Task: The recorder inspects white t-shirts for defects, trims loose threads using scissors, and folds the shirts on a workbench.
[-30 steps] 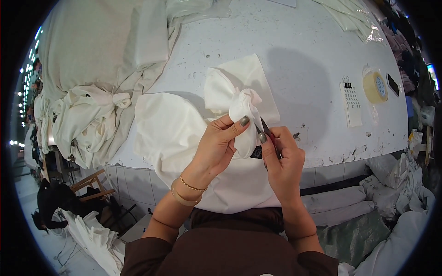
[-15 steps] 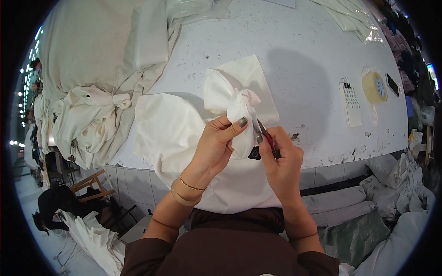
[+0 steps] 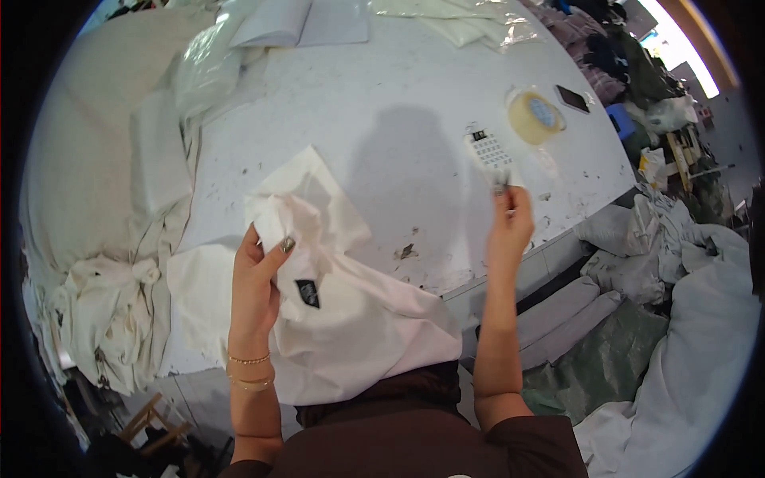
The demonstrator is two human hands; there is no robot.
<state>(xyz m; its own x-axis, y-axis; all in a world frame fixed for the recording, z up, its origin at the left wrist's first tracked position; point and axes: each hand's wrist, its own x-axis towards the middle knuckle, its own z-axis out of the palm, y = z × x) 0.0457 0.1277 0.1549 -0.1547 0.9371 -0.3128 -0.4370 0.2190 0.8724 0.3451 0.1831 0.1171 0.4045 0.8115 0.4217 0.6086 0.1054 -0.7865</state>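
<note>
A white cloth garment (image 3: 366, 327) lies bunched over the table's near edge and across my lap. My left hand (image 3: 259, 275) grips a gathered fold of it, thumb on top. Beside the thumb, a small black label (image 3: 307, 293) shows on the cloth. My right hand (image 3: 511, 219) is stretched out to the right, fingers pinched together at the lower end of a white sheet of small stickers (image 3: 492, 153) with a black binder clip (image 3: 478, 136) on top. The fingertips are blurred, and what they hold cannot be made out.
A roll of clear tape (image 3: 534, 118) and a dark phone (image 3: 572, 99) lie beyond the sheet on the white table (image 3: 422, 199). Cream fabric (image 3: 96, 135) is heaped at the left. Clear plastic bags (image 3: 211, 68) lie at the back. Wrapped rolls (image 3: 562, 319) rest below at the right.
My right hand has left the garment and reached right to the sticker sheet; the snips it held no longer show clearly. My left hand keeps the cloth. The view has turned right.
</note>
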